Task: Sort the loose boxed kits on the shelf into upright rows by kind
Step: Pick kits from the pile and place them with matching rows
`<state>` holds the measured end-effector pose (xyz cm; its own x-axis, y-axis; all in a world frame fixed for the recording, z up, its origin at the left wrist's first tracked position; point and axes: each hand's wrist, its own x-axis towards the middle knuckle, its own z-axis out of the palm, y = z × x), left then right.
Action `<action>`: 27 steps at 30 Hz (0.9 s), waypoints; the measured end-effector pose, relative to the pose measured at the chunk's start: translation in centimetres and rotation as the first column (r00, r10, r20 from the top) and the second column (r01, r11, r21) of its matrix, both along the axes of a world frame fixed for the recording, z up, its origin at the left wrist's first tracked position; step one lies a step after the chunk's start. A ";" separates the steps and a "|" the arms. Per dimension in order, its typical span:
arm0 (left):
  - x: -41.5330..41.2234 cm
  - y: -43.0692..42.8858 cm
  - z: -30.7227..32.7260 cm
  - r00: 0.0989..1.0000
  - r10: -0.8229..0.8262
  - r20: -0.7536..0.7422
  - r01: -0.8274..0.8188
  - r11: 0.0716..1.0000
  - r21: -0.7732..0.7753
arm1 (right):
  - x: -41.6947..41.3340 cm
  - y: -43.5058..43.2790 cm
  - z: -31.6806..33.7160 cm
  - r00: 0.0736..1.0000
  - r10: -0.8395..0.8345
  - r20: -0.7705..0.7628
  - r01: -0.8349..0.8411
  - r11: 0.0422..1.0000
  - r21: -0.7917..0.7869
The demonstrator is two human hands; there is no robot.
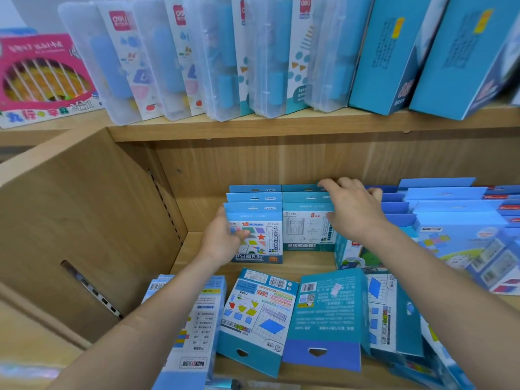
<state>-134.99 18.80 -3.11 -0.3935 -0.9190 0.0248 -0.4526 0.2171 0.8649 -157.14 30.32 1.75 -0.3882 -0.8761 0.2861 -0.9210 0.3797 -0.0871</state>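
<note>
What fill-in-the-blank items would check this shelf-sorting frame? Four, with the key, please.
1. The left hand grips a boxed kit showing a star coloured ____.
2. The right hand holds the upright row to that kit's ____.
3. The loose kits at the front of the shelf lie ____, not upright.
4. The pink box sits on the ____ shelf.
Missing words: red; right; flat; upper.

Red "deli" logos mark the clear cases at eleven o'clock. The pink box at ten o'clock says "2合1". The front upright kit reads "15" and "CY-0157" — the neighbouring kit, "8". A flat box at seven o'clock shows "DUCKEY", upside down.
</note>
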 end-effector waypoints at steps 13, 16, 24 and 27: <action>0.6 0.2 0.1 0.996 0.080 0.044 -0.079 0.996 -0.029 | 7.5 -1.2 -1.7 0.601 0.125 0.789 -0.240 0.970 0.029; 0.3 0.4 0.3 0.996 0.071 0.057 -0.069 0.997 -0.036 | 7.7 -0.8 -1.8 0.575 0.127 0.809 -0.243 0.970 0.021; 0.2 1.1 1.0 0.996 0.085 0.024 -0.087 0.993 0.081 | 5.7 5.6 1.5 0.729 0.176 0.661 -0.184 0.981 -0.059; 0.6 3.1 2.0 0.986 0.134 0.098 -0.120 0.983 -0.138 | 3.8 11.0 3.0 0.704 0.228 0.672 -0.141 0.973 -0.182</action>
<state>-134.40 21.91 -1.15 -0.2804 -0.9533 0.1125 -0.5714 0.2600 0.7784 -153.33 41.34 4.72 -0.3489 -0.9314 0.1036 -0.6415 0.1568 -0.7510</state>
